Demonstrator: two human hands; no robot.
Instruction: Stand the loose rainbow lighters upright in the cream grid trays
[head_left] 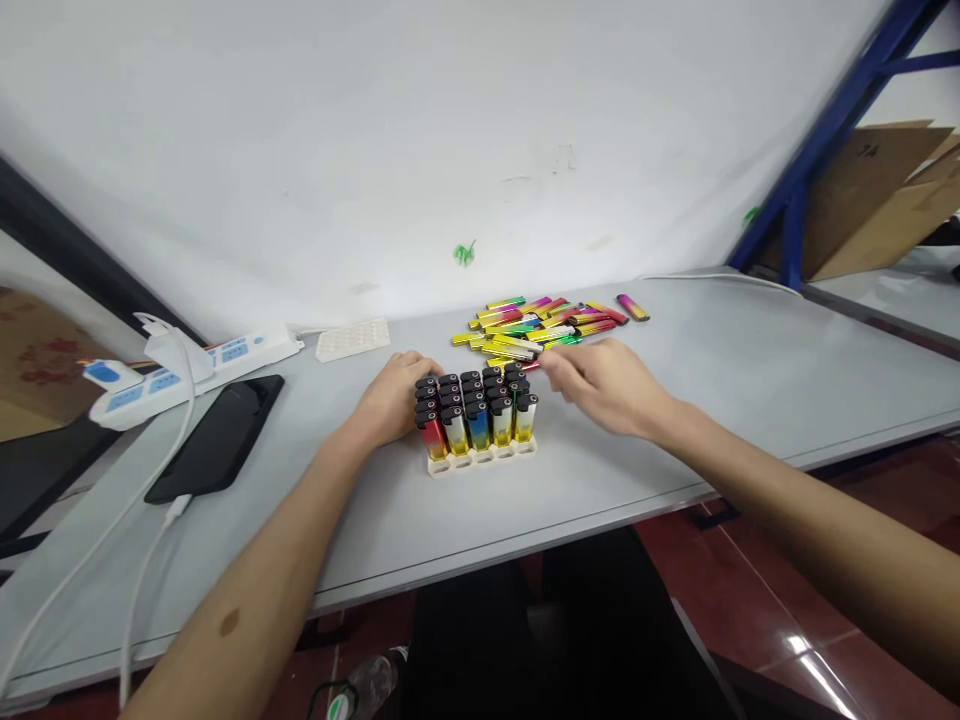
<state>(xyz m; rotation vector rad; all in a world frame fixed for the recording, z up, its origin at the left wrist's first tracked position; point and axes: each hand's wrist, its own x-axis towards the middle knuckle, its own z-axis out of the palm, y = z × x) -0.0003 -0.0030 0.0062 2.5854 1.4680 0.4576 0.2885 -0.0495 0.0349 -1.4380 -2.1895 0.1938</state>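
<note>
Rows of lighters point(478, 428) with black tops and shiny red, silver, blue and yellow bodies stand upright in a cream plastic rack point(484, 458). My left hand point(396, 398) curls around the left side of the rack, its fingertips partly hidden behind the lighters. Behind the rack, a loose pile of shiny multicoloured lighter sleeves point(517, 328) lies on the table. At the pile's near right edge my right hand point(604, 385) is closed, thumb and fingers pinched together. What they hold, if anything, is hidden. A single purple and yellow sleeve point(634, 307) lies apart on the right.
On the left, a black phone point(217, 438) lies with a white cable plugged in, beside a white power strip point(210, 365). A second cream rack point(353, 340) lies near the white wall. Cardboard boxes point(874, 190) stand beyond a blue metal frame point(795, 220) at right.
</note>
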